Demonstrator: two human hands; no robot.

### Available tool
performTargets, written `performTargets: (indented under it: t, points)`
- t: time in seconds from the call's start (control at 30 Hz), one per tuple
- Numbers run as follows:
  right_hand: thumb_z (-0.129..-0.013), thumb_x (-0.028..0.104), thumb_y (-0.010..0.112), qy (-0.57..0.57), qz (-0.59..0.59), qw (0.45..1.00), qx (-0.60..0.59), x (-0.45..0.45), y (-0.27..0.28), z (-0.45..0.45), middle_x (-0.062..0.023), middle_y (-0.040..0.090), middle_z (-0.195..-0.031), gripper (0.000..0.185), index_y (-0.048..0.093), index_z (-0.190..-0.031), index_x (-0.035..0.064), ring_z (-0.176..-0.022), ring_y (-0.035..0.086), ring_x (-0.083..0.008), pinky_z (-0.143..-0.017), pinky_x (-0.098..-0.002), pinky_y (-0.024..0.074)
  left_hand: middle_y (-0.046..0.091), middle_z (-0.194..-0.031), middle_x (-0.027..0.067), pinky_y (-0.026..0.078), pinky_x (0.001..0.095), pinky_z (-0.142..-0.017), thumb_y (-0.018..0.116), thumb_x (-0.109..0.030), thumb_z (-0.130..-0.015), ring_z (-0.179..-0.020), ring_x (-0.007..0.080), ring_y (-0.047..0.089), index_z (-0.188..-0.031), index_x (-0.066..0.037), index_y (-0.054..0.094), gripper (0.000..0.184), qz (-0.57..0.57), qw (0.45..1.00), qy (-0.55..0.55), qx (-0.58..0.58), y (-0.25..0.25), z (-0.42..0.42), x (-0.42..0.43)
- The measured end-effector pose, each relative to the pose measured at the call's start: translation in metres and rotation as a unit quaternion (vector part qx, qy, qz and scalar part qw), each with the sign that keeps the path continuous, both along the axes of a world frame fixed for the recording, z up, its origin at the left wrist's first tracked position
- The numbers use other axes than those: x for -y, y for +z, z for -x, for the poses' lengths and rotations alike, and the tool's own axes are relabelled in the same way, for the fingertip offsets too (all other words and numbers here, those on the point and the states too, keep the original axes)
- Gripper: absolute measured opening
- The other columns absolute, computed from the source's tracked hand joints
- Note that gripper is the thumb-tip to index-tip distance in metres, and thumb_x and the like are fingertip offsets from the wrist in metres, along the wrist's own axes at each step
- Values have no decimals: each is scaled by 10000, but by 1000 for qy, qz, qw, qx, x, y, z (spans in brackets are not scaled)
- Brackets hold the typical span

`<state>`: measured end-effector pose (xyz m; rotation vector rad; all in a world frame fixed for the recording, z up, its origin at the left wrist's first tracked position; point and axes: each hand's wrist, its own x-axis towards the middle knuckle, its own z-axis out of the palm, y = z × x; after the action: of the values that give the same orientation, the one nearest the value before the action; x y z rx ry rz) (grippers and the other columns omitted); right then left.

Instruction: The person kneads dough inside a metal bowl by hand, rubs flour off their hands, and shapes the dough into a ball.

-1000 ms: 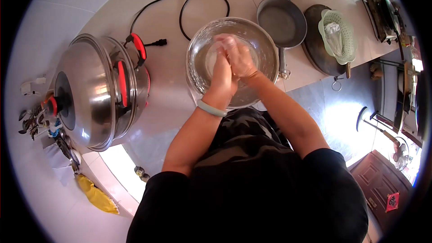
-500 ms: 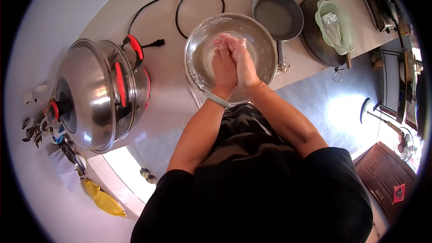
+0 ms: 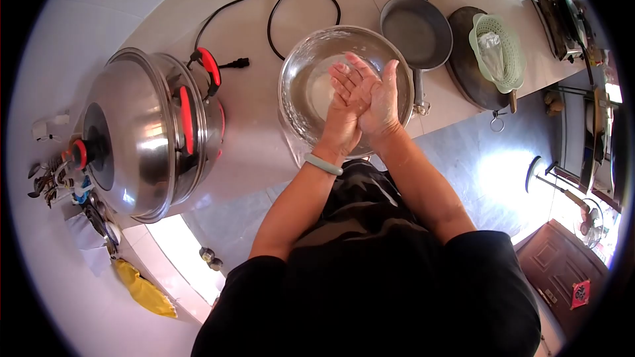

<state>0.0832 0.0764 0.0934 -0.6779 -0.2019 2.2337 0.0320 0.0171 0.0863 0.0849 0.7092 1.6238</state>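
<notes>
My left hand (image 3: 344, 119), with a pale green bangle (image 3: 323, 163) at its wrist, presses against my right hand (image 3: 380, 109) over a metal bowl (image 3: 291, 92). The right palm is turned upward, its thumb stretched away from its fingers. The left hand's fingers are extended beside the right hand's, partly overlapping them. White residue coats the palms and fingers. More of it is smeared along the bowl's inner wall. No object shows between the hands.
Left of the bowl stands a large lidded steamer pot (image 3: 135, 135) with red handles. A black power cord (image 3: 270, 16) loops behind. To the right are a grey frying pan (image 3: 415, 32) and a green colander (image 3: 512, 49) on a round dark board (image 3: 463, 69).
My hands have opened from a tight palm-to-palm press, and the right palm and thumb now show. The whole view has shifted slightly, with the bowl lower and further right.
</notes>
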Motion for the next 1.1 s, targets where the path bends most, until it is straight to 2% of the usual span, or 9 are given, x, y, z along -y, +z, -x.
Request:
performTargets:
  t: [0.3, 0.4, 0.5, 0.6, 0.73, 0.83, 0.9, 1.03, 1.1]
  points:
    - [-1022, 613, 216, 1, -102, 979, 177, 17, 13, 10, -149, 482, -1309, 706, 398, -1356, 18, -1130, 523, -246, -1020, -379, 426, 613, -1089, 60, 487, 302, -851, 595, -188, -988, -999, 163, 594, -1186, -35, 557, 254, 87, 995, 30, -28, -2, -4, -8]
    - [-1035, 582, 216, 24, -179, 967, 180, 20, -7, 9, -132, 421, -1362, 688, 353, -1412, 23, -1202, 479, -247, -1056, -382, 388, 625, -1042, 54, 501, 290, -809, 607, -194, -984, -948, 150, 607, -1140, -29, 579, 229, 137, 989, 20, -58, -7, 4, -10]
    - [-1036, 575, 217, 34, -147, 977, 149, 25, -4, 7, -141, 382, -1425, 728, 264, -1484, 2, -1298, 423, -275, -1112, -396, 335, 637, -995, 47, 515, 278, -766, 619, -201, -981, -898, 137, 620, -1093, -22, 601, 212, 190, 978, -7, -86, -13, 19, -13]
    - [-1059, 502, 277, 37, -94, 983, 154, 34, 13, 3, -122, 454, -1372, 668, 307, -1476, -19, -1266, 461, -253, -1108, -381, 331, 649, -949, 41, 529, 266, -724, 631, -207, -977, -847, 124, 632, -1047, -15, 623, 204, 180, 981, -21, -73, -26, 26, -13]
    - [-1027, 591, 270, 65, -83, 991, 83, 28, 1, -13, -143, 468, -1341, 785, 257, -1497, -37, -1270, 452, -263, -1111, -389, 328, 640, -813, 17, 529, 253, -641, 629, -187, -976, -734, 113, 633, -897, -43, 632, 164, 203, 975, 47, -77, -25, 18, -15]
    - [-975, 689, 270, 60, -28, 998, -2, 13, 4, -16, -167, 483, -1296, 905, 226, -1508, -41, -1261, 450, -296, -1110, -404, 329, 644, -928, 53, 541, 262, -697, 615, -131, -972, -826, 128, 645, -971, -31, 605, 100, 210, 968, 5, -139, -12, 21, -15]
    - [-938, 746, 271, 45, -13, 996, -73, 6, 0, -19, -183, 488, -1276, 981, 204, -1515, -44, -1251, 452, -322, -1106, -422, 333, 630, -1058, 83, 538, 292, -793, 571, -155, -993, -936, 152, 639, -1095, -8, 574, 178, 153, 984, 36, -90, -11, 6, -12]
    - [-908, 781, 291, 26, 4, 998, -57, -1, 3, -15, -198, 510, -1269, 970, 355, -1430, -34, -1246, 450, -339, -1086, -448, 338, 513, -1325, 97, 469, 355, -998, 513, -221, -1025, -1228, 199, 522, -1384, -30, 410, 420, 124, 992, 6, -31, 12, -5, -8]
    - [-901, 790, 292, 25, -25, 999, -36, -7, 6, -12, -203, 508, -1289, 962, 388, -1400, -26, -1259, 446, -339, -1092, -444, 332, 498, -1353, 98, 436, 376, -1039, 453, -270, -1041, -1255, 207, 503, -1410, -31, 394, 444, 65, 998, -1, 12, 3, -3, -7]
